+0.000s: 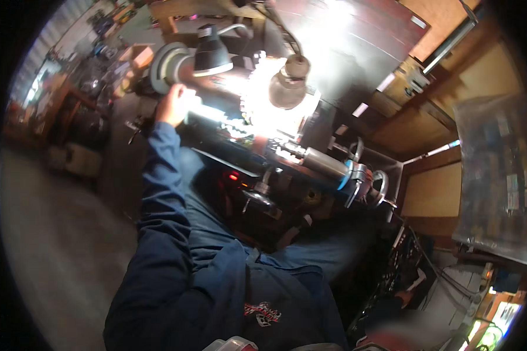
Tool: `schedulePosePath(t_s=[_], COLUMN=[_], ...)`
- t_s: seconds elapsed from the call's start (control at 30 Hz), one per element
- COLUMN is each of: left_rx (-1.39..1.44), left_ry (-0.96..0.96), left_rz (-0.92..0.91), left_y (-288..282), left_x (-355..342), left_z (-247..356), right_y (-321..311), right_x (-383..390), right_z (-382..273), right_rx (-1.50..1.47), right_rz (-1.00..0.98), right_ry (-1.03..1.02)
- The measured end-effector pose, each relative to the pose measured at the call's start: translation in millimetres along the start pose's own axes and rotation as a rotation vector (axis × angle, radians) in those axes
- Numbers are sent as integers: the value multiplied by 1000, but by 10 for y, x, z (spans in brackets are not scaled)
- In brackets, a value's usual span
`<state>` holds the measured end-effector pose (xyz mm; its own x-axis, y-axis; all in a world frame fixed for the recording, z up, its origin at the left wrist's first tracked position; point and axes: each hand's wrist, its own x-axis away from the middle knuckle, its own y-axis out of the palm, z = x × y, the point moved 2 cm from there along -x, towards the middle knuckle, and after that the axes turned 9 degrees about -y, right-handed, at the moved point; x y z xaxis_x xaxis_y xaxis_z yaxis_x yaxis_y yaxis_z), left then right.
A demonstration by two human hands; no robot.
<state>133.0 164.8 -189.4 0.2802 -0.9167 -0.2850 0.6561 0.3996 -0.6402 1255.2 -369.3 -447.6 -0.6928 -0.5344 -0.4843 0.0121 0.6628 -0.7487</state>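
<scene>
My left hand is closed at the left end of a lathe-like machine, on something bright that glare hides, beside a pale wheel. A glaring bar extends rightward from it toward the middle. Two work lamps hang over the machine, washing out its centre. At its right is a steel cylinder with a blue band and clamp handles; a dark handwheel sits below. My right hand is low at the right, in shadow by a pale elongated object, its fingers unclear.
Cluttered shelving and boxes stand back left, beside a concrete floor. Wooden panels and a hanging clear plastic sheet border the right, with cables below. My legs are beneath the machine's front.
</scene>
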Motion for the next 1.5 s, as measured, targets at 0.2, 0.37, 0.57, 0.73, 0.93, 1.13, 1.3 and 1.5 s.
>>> schedulePosePath(t_s=[0.2, 0.37, 0.57, 0.73, 0.93, 1.13, 1.3, 1.5], left_rx=[-107, -138, -85, -13, 18, 40, 7, 83], left_ry=[-85, -85, -19, -53, -35, -32, 14, 15], left_rz=[1, -75, -172, -115, 67, 127, 170, 147], left_y=[-29, 33, 31, 19, -47, -24, -12, -66], left_x=[261, 189, 33, 112, 335, 349, 314, 323], left_z=[326, 632, 399, 409, 795, 776, 686, 790], right_y=[-719, -1018, -664, -669, -72, -283, -249, -80], right_x=[-432, -150, -281, -222, -353, 183, 75, 155], right_z=[-1398, -3025, -3957, -6315, -7248, -6967, -7189, -6895], right_rx=[315, -31, -564, -357, -36, 327, 177, 138], right_rz=[-99, -3, -121, -344, -474, -480, -395, -218], right_ry=[593, 320, 18, -210, -409, -261, -229, -329])
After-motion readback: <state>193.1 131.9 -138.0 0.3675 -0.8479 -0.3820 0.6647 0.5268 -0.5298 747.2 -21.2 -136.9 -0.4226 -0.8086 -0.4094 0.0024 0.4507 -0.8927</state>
